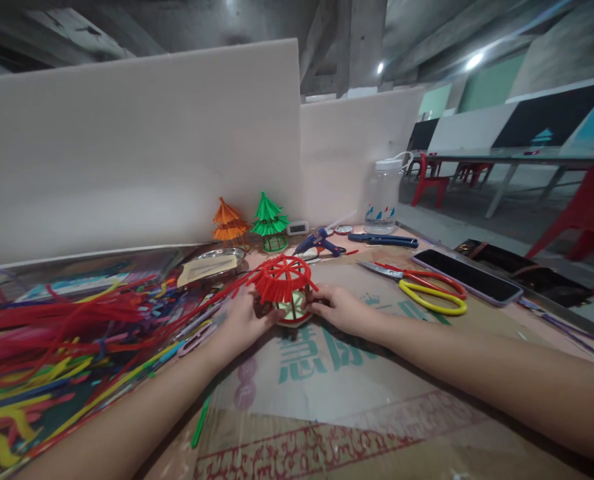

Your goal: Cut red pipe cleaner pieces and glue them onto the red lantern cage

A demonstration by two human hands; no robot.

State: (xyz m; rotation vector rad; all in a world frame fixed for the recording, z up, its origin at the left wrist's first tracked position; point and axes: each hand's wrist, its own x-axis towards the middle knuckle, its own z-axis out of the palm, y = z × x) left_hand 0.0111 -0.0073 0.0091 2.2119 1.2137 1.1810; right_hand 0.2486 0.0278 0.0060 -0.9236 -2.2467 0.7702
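Observation:
A small red pavilion model (285, 285) made of plastic straws stands on the cardboard-covered table (337, 400), with a ribbed red roof over a pale base. My left hand (244, 321) grips its left side with curled fingers. My right hand (337, 308) holds its right side, fingers closed against the base. Both forearms reach in from the bottom of the view.
A heap of coloured straws (61, 340) fills the left. Behind stand orange (229, 221) and green (270, 220) straw pavilions, a metal tray (211, 261), a blue glue gun (319, 241) and a water bottle (383, 197). Scissors (424, 285) and a phone (467, 275) lie right.

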